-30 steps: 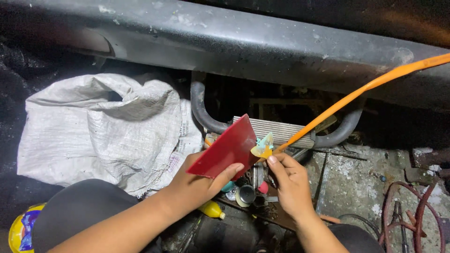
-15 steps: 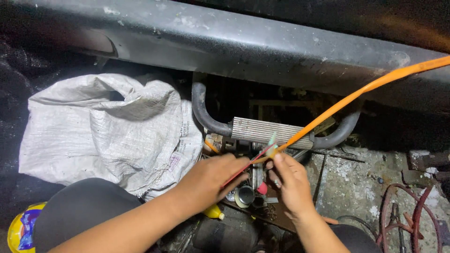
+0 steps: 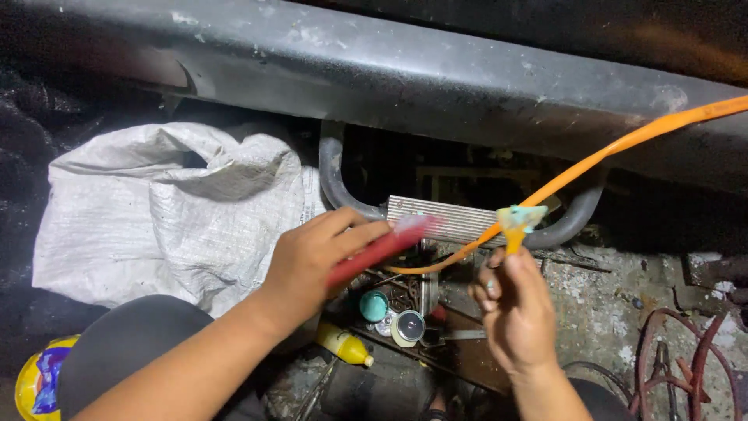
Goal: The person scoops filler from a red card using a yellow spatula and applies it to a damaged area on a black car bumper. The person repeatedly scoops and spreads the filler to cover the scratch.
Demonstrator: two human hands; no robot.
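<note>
My left hand (image 3: pixel 315 261) grips the thin, stiff red card (image 3: pixel 382 245) mid-frame; my right hand (image 3: pixel 514 304) pinches the floppy orange hose (image 3: pixel 623 144) low.

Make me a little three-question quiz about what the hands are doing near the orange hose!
1. True or false: the left hand holds a flat red piece.
2. What colour is the hose? A blue, B orange, C green.
3. Which hand pinches the small yellow-and-teal fitting?

Key: 1 true. 2 B. 3 the right hand.
</note>
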